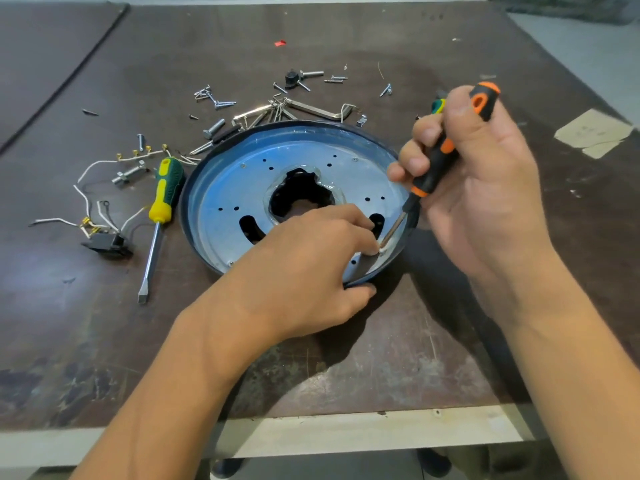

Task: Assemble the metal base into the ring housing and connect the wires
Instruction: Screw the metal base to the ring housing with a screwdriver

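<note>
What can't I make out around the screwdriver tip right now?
Head view only:
1. What the left hand pinches at the orange-black screwdriver tip: a small white bit, too small, and fingers cover it.
2. Near rim of the ring housing: hidden under the left hand.
3. A green-yellow tool behind the right hand: mostly hidden.

Your left hand (304, 268) covers the near rim of the housing (184, 209); your right hand (485, 174) hides most of a green screwdriver (437, 106).

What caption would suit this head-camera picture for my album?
Right hand holds an orange-and-black screwdriver to the blue metal base; left hand holds a small white piece at its tip.
</note>
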`<state>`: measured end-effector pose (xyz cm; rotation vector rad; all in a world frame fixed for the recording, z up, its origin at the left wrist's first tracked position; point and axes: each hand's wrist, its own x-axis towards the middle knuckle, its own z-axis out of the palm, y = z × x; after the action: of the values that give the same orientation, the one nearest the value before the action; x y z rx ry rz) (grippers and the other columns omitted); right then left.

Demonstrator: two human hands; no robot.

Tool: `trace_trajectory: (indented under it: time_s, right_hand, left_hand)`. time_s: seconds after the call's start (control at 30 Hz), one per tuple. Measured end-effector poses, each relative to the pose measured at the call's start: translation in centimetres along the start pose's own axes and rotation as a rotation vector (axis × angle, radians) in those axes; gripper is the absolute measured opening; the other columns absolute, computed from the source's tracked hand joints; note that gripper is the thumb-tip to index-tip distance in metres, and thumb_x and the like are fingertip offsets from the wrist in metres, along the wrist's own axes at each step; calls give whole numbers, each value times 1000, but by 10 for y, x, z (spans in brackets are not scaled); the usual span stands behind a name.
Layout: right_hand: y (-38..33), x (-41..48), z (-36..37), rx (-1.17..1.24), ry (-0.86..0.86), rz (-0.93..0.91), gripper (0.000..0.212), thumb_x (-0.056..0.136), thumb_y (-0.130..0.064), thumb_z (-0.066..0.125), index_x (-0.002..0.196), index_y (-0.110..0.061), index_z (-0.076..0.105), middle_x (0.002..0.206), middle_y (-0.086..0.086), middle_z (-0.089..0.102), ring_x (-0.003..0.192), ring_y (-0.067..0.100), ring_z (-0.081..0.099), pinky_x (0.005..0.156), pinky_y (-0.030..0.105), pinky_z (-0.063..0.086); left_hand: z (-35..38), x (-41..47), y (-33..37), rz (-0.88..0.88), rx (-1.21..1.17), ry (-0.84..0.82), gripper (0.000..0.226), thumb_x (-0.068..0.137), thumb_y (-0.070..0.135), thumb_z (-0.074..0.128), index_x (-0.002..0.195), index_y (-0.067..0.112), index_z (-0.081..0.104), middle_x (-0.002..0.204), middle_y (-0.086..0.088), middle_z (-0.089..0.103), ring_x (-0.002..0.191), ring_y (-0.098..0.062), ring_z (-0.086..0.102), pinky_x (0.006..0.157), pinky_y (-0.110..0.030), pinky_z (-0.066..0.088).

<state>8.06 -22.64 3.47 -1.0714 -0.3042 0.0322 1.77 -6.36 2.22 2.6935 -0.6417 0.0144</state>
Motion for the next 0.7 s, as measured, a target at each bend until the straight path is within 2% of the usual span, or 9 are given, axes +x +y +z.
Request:
trace_trajectory:
  time_s: [0.1, 0.27, 0.37, 0.47, 0.53, 0.6, 0.7]
  right_hand:
    - [-10, 6, -10, 136, 48, 7, 15, 105, -24, 46, 92, -17, 42, 76, 3, 43, 59, 17, 41, 60, 33, 43]
    - [-21, 12, -28, 68, 89, 40, 18, 105, -27, 47, 92, -17, 40, 75, 3, 44, 59, 16, 41, 59, 30, 39]
    - [-22, 14, -34, 112, 133, 71, 18, 104, -28, 48, 90, -18, 44, 74, 1, 44, 58, 16, 40, 57, 29, 39]
    - [-24, 15, -40, 103, 116, 88, 18, 104, -27, 47, 88, -18, 46, 73, 1, 44, 58, 15, 40, 56, 28, 39]
    - [-24, 15, -44, 49, 90, 106, 16, 102, -24, 49, 88, -19, 47, 73, 1, 44, 58, 15, 40, 55, 28, 39]
    - [-22, 15, -47, -5, 83, 117, 16, 101, -18, 50, 85, -19, 48, 73, 2, 44, 58, 15, 41, 54, 28, 39]
    - [-18, 13, -49, -90, 70, 135, 17, 100, -15, 53, 84, -18, 49, 73, 4, 43, 58, 17, 43, 54, 28, 40]
  left_hand:
    - [1, -1, 0, 17, 19, 36, 35, 83, 45, 68, 114, 27, 71, 128, 12, 59, 113, -10, 58, 88, -39, 54]
    - [4, -3, 0, 50, 40, 51, 32, 86, 45, 64, 115, 31, 71, 129, 11, 60, 113, -8, 58, 86, -38, 57]
    - [4, -2, 1, 68, 47, 53, 33, 88, 45, 63, 118, 33, 70, 129, 10, 60, 114, -9, 58, 84, -39, 58]
    - [1, -3, -1, 97, 82, 49, 31, 90, 45, 59, 116, 33, 71, 131, 9, 60, 110, -11, 61, 77, -38, 58]
    - [-6, -4, -7, 107, 87, 68, 30, 91, 44, 57, 116, 34, 71, 135, 15, 58, 108, -9, 62, 72, -34, 57]
    - [-15, -7, -12, 110, 46, 119, 29, 92, 43, 54, 111, 33, 73, 134, 20, 56, 107, -6, 63, 71, -34, 56]
    - [-28, -10, -15, 113, -141, 318, 25, 93, 32, 59, 106, 20, 76, 124, 18, 62, 109, -5, 63, 85, -34, 53]
